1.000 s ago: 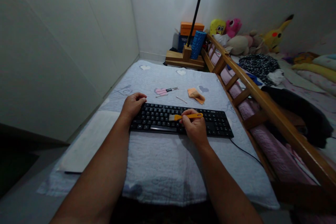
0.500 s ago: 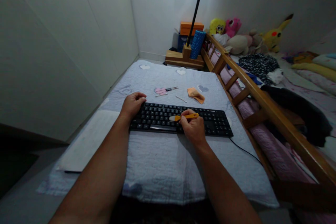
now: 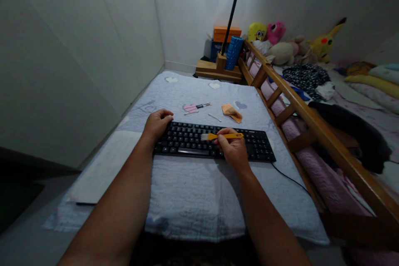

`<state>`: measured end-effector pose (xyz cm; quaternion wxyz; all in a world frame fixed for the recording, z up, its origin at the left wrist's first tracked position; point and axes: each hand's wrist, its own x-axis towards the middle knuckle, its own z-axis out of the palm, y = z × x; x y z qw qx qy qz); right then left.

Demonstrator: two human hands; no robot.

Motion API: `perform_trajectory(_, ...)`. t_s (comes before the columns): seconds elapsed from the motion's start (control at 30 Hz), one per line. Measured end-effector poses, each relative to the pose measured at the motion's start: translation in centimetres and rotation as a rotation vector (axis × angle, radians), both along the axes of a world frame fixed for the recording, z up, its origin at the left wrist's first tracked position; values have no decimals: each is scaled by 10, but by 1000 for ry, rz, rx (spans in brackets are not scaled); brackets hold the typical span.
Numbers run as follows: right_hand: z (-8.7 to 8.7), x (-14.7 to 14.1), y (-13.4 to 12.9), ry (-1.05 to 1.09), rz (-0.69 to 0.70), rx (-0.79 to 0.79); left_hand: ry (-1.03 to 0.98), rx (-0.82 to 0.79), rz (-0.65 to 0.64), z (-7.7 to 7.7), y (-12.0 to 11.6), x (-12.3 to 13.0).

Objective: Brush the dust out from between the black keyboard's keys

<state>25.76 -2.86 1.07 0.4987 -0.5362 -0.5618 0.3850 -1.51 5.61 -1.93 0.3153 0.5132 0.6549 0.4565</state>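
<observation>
A black keyboard [image 3: 193, 151] lies lengthwise across the light blue cloth. My left hand [image 3: 158, 124] is closed on its left end, thumb near the top corner and the other fingers curled at the far side. Between thumb and fingers, my right hand [image 3: 234, 146] holds a small yellow brush [image 3: 232, 136]. Its pale bristles point left and are over the keys near the middle; whether they touch the keys I cannot tell. Beyond the keyboard lie an orange cloth [image 3: 232, 113], cotton swabs [image 3: 215, 117] and a small dark-banded bundle of thin sticks [image 3: 200, 106].
The keyboard cable [image 3: 291, 178] runs right toward a wooden bed rail [image 3: 299, 99]. A white sheet-like pad [image 3: 106, 166] lies at the left. At the back stand a wooden lamp base [image 3: 207, 66], a blue roller [image 3: 233, 53] and an orange box [image 3: 227, 33].
My right hand has shifted slightly right and up, and the brush handle now lies flatter and reaches farther right. The left hand stays on the keyboard's end.
</observation>
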Motion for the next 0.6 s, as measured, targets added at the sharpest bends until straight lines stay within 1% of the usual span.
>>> perform_trajectory(0.07,-1,-5,-1,28,74,-37,-1,2,-1,-1,0,0)
perform_trajectory(0.13,-1,-6,-1,-18,82,-37,3,6,-3,-1,0,-1)
perform_trajectory(0.23,2,-1,0,-171,-12,21,13,7,-6,0,0,-1)
perform_trajectory(0.37,7,13,5,-351,-142,106,21,7,0,0,0,0)
perform_trajectory(0.6,7,28,10,-490,-235,166,11,-1,-4,0,0,-1)
